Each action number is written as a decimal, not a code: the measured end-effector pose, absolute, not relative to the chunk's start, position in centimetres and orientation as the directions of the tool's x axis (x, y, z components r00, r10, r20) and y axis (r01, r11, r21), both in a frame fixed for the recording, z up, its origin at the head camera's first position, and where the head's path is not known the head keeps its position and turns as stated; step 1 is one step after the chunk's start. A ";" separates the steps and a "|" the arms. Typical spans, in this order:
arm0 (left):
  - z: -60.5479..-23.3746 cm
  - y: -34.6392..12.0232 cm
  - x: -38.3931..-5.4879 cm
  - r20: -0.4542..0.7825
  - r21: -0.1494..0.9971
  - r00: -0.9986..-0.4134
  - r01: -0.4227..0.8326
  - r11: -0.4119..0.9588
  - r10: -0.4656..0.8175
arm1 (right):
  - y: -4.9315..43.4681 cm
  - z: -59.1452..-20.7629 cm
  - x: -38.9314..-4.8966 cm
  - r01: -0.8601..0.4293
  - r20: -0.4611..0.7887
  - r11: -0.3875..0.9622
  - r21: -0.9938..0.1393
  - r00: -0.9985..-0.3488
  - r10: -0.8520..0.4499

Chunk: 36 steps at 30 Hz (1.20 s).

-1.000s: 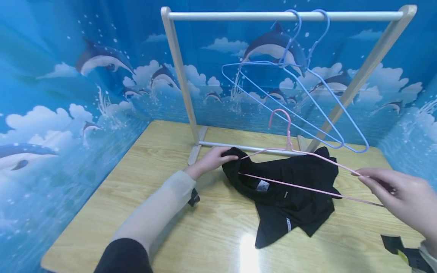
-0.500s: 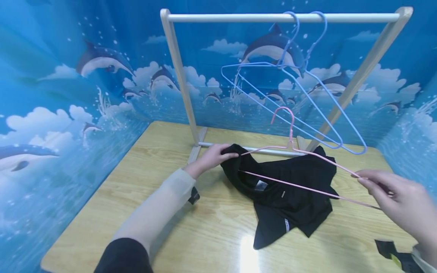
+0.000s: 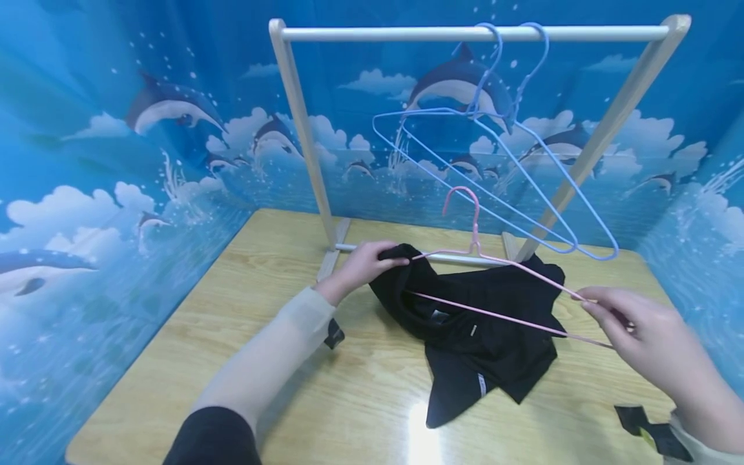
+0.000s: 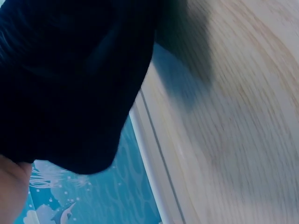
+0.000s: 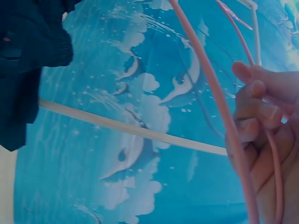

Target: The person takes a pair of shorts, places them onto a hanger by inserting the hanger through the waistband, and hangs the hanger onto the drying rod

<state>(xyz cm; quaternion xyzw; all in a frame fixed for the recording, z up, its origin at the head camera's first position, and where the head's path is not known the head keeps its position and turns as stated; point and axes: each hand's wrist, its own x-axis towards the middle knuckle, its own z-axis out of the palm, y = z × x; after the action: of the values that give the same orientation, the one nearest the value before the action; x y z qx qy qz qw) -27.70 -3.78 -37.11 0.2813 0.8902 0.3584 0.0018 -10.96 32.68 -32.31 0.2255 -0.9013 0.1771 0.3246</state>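
A black garment with a small white tag inside its opening lies bunched on the table. At that opening's far left edge, my left hand pinches the cloth and lifts it. The left end of a pink hanger is inside the opening, hidden by the fabric, while its hook stands up. My right hand pinches the hanger's right arm between thumb and fingers. In the right wrist view the hanger runs past the curled fingers. The left wrist view is mostly filled by the dark garment.
Behind the garment stands a rack with a white top rail and pale wooden posts. Two blue hangers hang from the rail, right of its middle. The wooden table is backed by a dolphin-print curtain.
My right hand has moved left, sliding the pink hanger further into the garment's opening. The tag inside is now more covered. My left hand keeps its pinch on the edge.
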 end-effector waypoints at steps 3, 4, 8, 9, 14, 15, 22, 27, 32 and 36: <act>-36.8 -3.8 -27.6 0.197 0.641 -0.847 0.492 0.589 0.494 | 32.6 -32.7 -11.3 -0.531 0.691 0.830 -0.168 -0.664 -0.286; -36.6 -3.7 -27.5 0.198 0.642 -0.846 0.494 0.586 0.496 | 32.7 -32.9 -11.4 -0.537 0.699 0.826 -0.169 -0.657 -0.284; -35.6 -3.6 -27.3 0.175 0.631 -0.833 0.504 0.590 0.524 | 33.1 -32.9 -11.5 -0.570 0.734 0.801 -0.183 -0.622 -0.275; -35.3 -3.6 -27.2 0.165 0.629 -0.834 0.500 0.595 0.527 | 33.2 -32.8 -11.5 -0.576 0.741 0.796 -0.185 -0.614 -0.272; -33.6 -4.0 -27.2 0.144 0.625 -0.839 0.489 0.609 0.526 | 34.0 -32.2 -10.8 -0.559 0.739 0.809 -0.178 -0.620 -0.265; -33.3 -4.1 -27.2 0.151 0.623 -0.835 0.496 0.605 0.529 | 34.1 -32.1 -10.6 -0.554 0.735 0.812 -0.182 -0.625 -0.262; -31.9 -4.7 -27.0 0.187 0.623 -0.843 0.499 0.602 0.505 | 35.1 -31.2 -9.6 -0.571 0.754 0.775 -0.269 -0.626 -0.199; -31.9 -4.8 -27.0 0.194 0.612 -0.847 0.499 0.613 0.496 | 35.6 -30.5 -9.0 -0.556 0.767 0.784 -0.276 -0.619 -0.169; -32.4 -4.7 -27.3 0.201 0.594 -0.838 0.516 0.617 0.507 | 35.6 -30.0 -8.8 -0.561 0.790 0.796 -0.227 -0.584 -0.187; -33.0 -4.1 -27.4 0.168 0.607 -0.844 0.496 0.621 0.510 | 34.3 -30.2 -9.3 -0.619 0.834 0.764 -0.182 -0.509 -0.214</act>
<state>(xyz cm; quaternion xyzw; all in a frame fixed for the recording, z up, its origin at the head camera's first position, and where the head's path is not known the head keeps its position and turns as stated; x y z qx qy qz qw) -27.42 -4.11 -33.04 0.2794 0.9002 0.3340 0.0102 -9.30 34.31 -30.24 0.2491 -0.8357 0.2368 0.4282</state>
